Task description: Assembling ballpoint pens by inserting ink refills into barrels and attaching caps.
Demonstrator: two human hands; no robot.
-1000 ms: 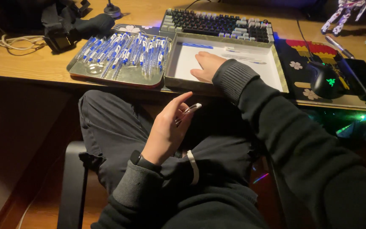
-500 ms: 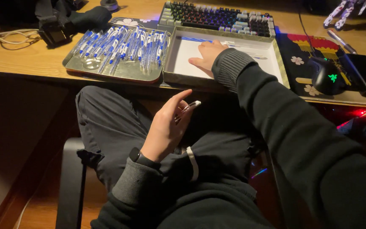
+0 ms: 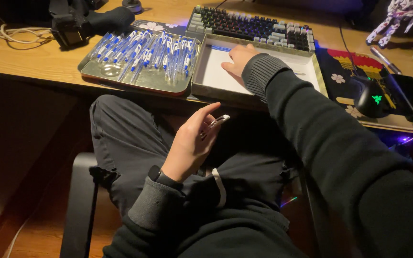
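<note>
My left hand [image 3: 192,143] sits low over my lap, fingers loosely curled, pinching a small white pen part [image 3: 218,120] between thumb and fingertips; its long axis points up and to the right, toward the surface [image 3: 25,59]. My right hand [image 3: 237,59] is the farther one, stretched forward and resting palm down inside the shallow white-bottomed tray [image 3: 307,67], fingers flat and, as far as I can tell in this dim light, holding nothing. The tin tray [image 3: 139,81] of blue-and-white pens [image 3: 154,52] lies just left of it, nearer my left hand.
</note>
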